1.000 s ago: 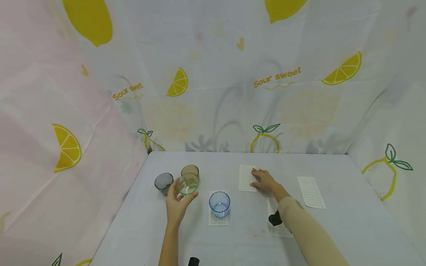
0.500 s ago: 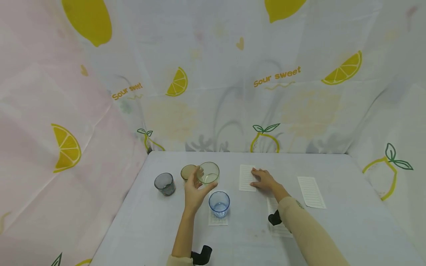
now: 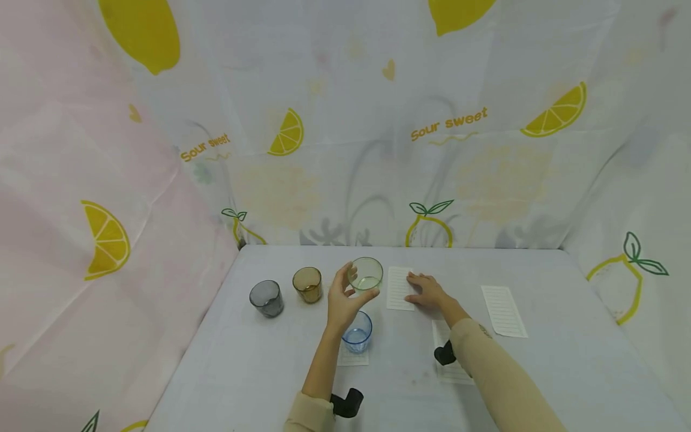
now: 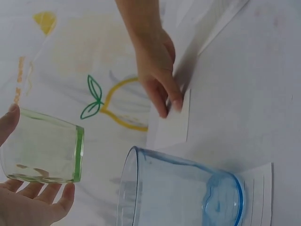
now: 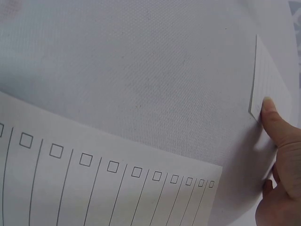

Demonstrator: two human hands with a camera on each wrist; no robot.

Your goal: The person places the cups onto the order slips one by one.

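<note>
My left hand (image 3: 341, 309) holds a pale green glass (image 3: 368, 273) between thumb and fingers, raised over the back middle of the table. In the left wrist view the green glass (image 4: 44, 146) shows a thicker green base, with fingertips along its side. A blue glass (image 3: 358, 337) stands upright on a lined paper slip (image 3: 353, 359), partly behind my left hand. My right hand (image 3: 430, 292) rests on the right edge of another lined slip (image 3: 398, 288). In the right wrist view the thumb (image 5: 269, 107) presses on that slip's edge.
A grey glass (image 3: 267, 299) and an amber glass (image 3: 308, 285) stand at the table's left. One lined slip (image 3: 504, 311) lies to the right. Another slip with checkboxes (image 5: 113, 193) lies under my right forearm. Lemon-print cloth (image 3: 345, 120) hangs behind the table (image 3: 237, 372).
My left hand has carried the green glass to the right, from in front of the amber glass to beside the slip under my right hand. The right hand has stayed put.
</note>
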